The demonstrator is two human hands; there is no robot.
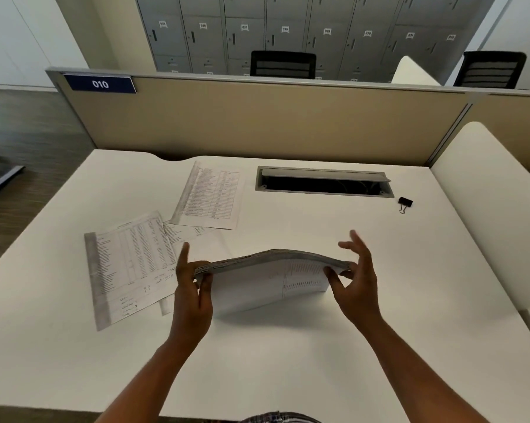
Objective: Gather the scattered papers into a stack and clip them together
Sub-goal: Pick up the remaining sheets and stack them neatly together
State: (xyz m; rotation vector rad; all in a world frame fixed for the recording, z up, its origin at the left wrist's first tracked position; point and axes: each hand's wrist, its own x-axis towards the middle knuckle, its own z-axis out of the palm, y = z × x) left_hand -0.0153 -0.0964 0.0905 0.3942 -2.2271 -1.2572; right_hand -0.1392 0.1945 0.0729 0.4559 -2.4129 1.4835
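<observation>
Head view: at lower centre of the frame, the left hand (193,288) and right hand (353,279) pinch the two ends of a paper stack (269,279), standing it on edge on the white worktop (318,346), its top bowed upward. Loose sheets (129,264) lie at left, another sheet (210,195) beyond. A black binder clip (405,203) sits at upper right, beside the cable slot (323,184).

The blue sign (100,84) on the desk partition (257,117) reads "010".

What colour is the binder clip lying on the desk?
Black body with wire handles, seen in the head view: the binder clip lies near the cable tray's right end.
</observation>
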